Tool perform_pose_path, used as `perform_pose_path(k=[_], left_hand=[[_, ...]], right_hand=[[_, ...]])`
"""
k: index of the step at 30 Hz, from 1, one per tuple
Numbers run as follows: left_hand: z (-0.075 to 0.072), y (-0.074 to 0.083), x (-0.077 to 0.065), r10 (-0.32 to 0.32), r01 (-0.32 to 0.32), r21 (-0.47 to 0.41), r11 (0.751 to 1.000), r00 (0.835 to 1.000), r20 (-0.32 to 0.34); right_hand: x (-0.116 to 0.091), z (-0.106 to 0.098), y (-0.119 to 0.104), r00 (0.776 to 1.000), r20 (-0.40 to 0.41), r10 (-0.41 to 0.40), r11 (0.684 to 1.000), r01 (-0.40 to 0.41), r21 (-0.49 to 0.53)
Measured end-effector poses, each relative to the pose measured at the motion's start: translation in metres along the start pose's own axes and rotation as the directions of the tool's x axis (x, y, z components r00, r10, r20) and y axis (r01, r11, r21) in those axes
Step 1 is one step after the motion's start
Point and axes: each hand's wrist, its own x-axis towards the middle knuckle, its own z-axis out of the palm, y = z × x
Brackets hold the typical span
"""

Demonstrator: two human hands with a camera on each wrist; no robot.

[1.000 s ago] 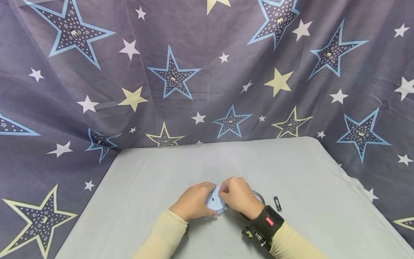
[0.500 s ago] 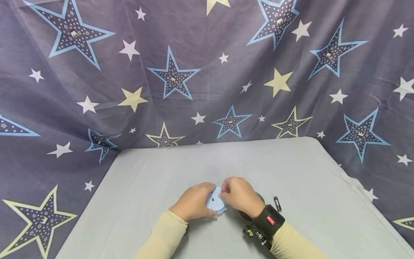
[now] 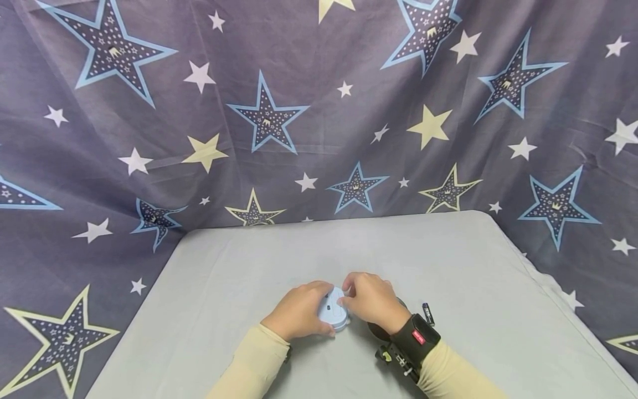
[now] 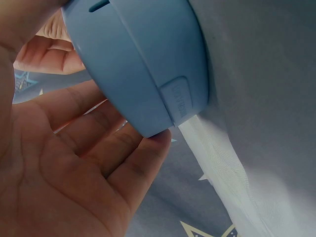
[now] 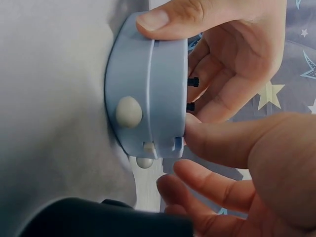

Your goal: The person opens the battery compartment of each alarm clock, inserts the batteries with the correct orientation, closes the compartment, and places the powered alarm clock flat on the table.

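A light blue, round-bodied alarm clock [image 3: 332,310] lies back up on the table, black knobs [image 5: 193,82] on its upturned back. White ball-shaped feet [image 5: 129,112] stick out of its side. My left hand [image 3: 299,310] grips it from the left, thumb at the near side and fingers round the far side. At the clock's right edge, my right hand [image 3: 374,302] touches the back with its thumb [image 5: 217,143]. Its other fingers [image 5: 212,185] are bent loosely, apart from the clock in the right wrist view. The spot under that thumb is hidden.
A dark battery [image 3: 426,311] lies right of my right hand, its near end by the black wristband [image 3: 415,337]. Under that wrist sits a dark, rounded thing [image 3: 377,332], mostly hidden. A star-patterned curtain [image 3: 319,111] surrounds the grey-covered table [image 3: 239,266].
My right hand has shifted slightly right, its index finger drawing apart from the thumb. The wristband now reaches the battery in view. My left hand and the clock stay in place.
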Motion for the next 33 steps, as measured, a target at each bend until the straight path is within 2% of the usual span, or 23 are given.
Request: perform_pose_path(k=[10, 14, 19, 23, 27, 33], left_hand=[[0.0, 0.001, 0.002, 0.001, -0.001, -0.003, 1.0, 1.0, 0.004], [0.001, -0.002, 0.002, 0.027, -0.027, 0.001, 1.0, 1.0, 0.005], [0.002, -0.008, -0.003, 0.085, -0.089, 0.067, 0.994, 0.995, 0.055], [0.0, -0.012, -0.008, 0.064, -0.072, 0.085, 0.994, 0.994, 0.09], [0.001, -0.016, -0.01, 0.02, -0.027, 0.059, 0.998, 0.993, 0.117], [0.004, -0.021, -0.009, 0.05, -0.049, -0.013, 0.999, 0.994, 0.098]], right_hand=[[-0.001, -0.002, 0.0, 1.0, 0.015, 0.023, 1.0, -0.023, -0.008], [-0.001, -0.002, 0.0, 1.0, -0.006, 0.023, 0.999, -0.023, -0.025], [-0.004, -0.001, 0.001, 1.0, -0.019, 0.02, 0.998, -0.021, -0.055], [-0.007, -0.006, 0.004, 0.998, -0.062, 0.026, 0.997, -0.031, -0.069], [-0.013, -0.016, 0.009, 0.994, -0.101, 0.041, 0.996, -0.049, -0.077], [-0.025, -0.03, 0.018, 0.988, -0.148, 0.046, 0.995, -0.059, -0.084]])
